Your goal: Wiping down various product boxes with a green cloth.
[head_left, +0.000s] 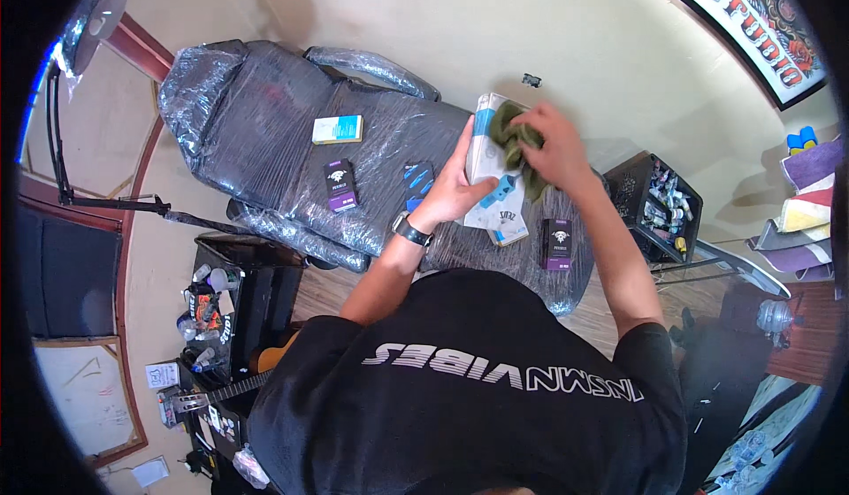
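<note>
So the left hand [453, 190] is wrapped around the lower edge of a flat white box with blue accents [489, 154], holding it tilted up over a reclining chair [265, 123] that's fully wrapped in shiny, crinkly plastic film. The right hand [553, 145] is closed on a bunched-up, soft-looking olive green cloth [511, 137], pressed right against the upper face of the box. On the wrapped chair lie a small teal and white box [338, 129], two dark purple boxes [341, 184] and a dark blue packet [417, 182]. To the right, a black crate [638, 176] is packed with little bottles [665, 201].
</note>
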Motion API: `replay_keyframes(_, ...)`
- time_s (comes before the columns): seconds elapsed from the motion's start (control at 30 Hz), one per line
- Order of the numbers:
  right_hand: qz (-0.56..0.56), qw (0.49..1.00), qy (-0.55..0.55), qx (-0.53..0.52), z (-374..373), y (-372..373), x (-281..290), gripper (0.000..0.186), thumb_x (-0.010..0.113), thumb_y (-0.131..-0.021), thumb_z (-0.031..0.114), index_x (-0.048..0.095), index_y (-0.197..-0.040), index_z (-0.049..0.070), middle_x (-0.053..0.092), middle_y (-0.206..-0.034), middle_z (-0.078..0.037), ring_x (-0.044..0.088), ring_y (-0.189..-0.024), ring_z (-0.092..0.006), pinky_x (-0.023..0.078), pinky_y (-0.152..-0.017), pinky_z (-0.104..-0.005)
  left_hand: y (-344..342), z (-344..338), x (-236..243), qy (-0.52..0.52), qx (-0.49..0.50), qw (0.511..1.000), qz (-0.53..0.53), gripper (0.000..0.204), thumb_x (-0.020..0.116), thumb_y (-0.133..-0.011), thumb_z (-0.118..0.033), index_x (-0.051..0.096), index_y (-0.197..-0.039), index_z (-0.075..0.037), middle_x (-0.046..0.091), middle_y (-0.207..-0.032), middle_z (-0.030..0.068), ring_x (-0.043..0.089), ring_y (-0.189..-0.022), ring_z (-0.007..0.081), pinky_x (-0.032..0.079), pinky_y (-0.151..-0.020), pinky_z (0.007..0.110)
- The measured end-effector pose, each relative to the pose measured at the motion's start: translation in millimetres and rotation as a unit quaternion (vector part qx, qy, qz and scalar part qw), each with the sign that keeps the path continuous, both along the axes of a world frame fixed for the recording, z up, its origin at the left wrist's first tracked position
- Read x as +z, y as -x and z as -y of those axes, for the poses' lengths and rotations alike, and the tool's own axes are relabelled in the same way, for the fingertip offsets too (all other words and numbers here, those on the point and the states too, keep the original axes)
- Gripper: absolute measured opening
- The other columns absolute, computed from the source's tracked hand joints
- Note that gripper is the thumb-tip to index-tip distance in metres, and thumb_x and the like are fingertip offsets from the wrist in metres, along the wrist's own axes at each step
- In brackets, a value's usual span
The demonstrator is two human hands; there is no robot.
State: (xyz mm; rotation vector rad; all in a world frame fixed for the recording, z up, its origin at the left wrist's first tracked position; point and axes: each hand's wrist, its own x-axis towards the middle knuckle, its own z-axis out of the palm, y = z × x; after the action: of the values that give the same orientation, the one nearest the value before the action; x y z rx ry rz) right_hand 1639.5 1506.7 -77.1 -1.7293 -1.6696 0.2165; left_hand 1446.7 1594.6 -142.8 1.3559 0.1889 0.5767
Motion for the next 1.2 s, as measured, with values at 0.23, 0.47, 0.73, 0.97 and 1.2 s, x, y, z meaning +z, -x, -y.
replay_keyframes(0.23, -0.057, 0.996, 0.013, 0.061, 11.3, 37.2, -7.5, 0.030, 0.074, -0.075, 0.010, 0.071, -0.105, 0.011, 0.061, -0.101, -0.012, 0.066, -0.093, -0.0354, 0.054, -0.080, -0.0439, -5.0, 1.4, -19.3, -0.043, 0.032, 0.998, 0.012, 0.107, 0.065, -0.083, 0.010, -0.004, -0.163, -0.006, 0.037, -0.157, 0.0154, 0.040, -0.142, 0.0203, 0.035, -0.115, 0.035)
replay_keyframes(0.47, -0.004, 0.988, -0.108, -0.113, -18.9, -8.6, -1.2, 0.031, 0.073, -0.074, 0.001, 0.070, -0.104, 0.006, 0.062, -0.098, -0.015, 0.065, -0.094, -0.0354, 0.053, -0.080, -0.0401, -7.7, 13.0, 6.6, -0.020, 0.035, 0.999, -0.028, 0.102, 0.065, -0.087, 0.010, 0.000, -0.163, -0.007, 0.043, -0.152, 0.0139, 0.049, -0.134, 0.0192, 0.042, -0.109, 0.035)
replay_keyframes(0.73, -0.012, 0.996, -0.083, -0.036, -3.6, 36.1, -0.2, 0.029, 0.075, -0.075, 0.012, 0.069, -0.103, 0.009, 0.060, -0.099, -0.011, 0.066, -0.089, -0.0348, 0.054, -0.077, -0.0434, -14.2, 15.5, -1.1, -0.024, 0.098, 0.995, 0.020, 0.107, 0.063, -0.082, 0.011, -0.006, -0.162, -0.006, 0.046, -0.150, 0.0147, 0.048, -0.135, 0.0219, 0.042, -0.109, 0.035)
replay_keyframes(0.97, -0.066, 0.974, -0.141, -0.166, -22.9, 11.2, -6.0, 0.022, 0.071, -0.077, 0.005, 0.068, -0.098, 0.001, 0.062, -0.088, -0.016, 0.065, -0.083, -0.0355, 0.051, -0.073, -0.0402, -27.9, 31.2, -8.1, -0.064, 0.172, 0.983, 0.029, 0.090, 0.064, -0.086, 0.003, 0.013, -0.160, -0.001, 0.058, -0.134, 0.0211, 0.059, -0.123, 0.0220, 0.048, -0.102, 0.036)
replay_keyframes(1.2, -0.004, 0.991, -0.107, -0.078, -20.6, 39.3, 9.6, 0.029, 0.077, -0.076, 0.013, 0.068, -0.105, 0.010, 0.060, -0.097, -0.011, 0.065, -0.083, -0.0332, 0.053, -0.071, -0.0417, -20.7, 31.6, -5.2, -0.240, 0.154, 0.956, -0.074, 0.057, 0.066, -0.083, -0.004, 0.047, -0.135, 0.003, 0.069, -0.108, 0.0242, 0.067, -0.102, 0.0452, 0.052, -0.088, 0.044)
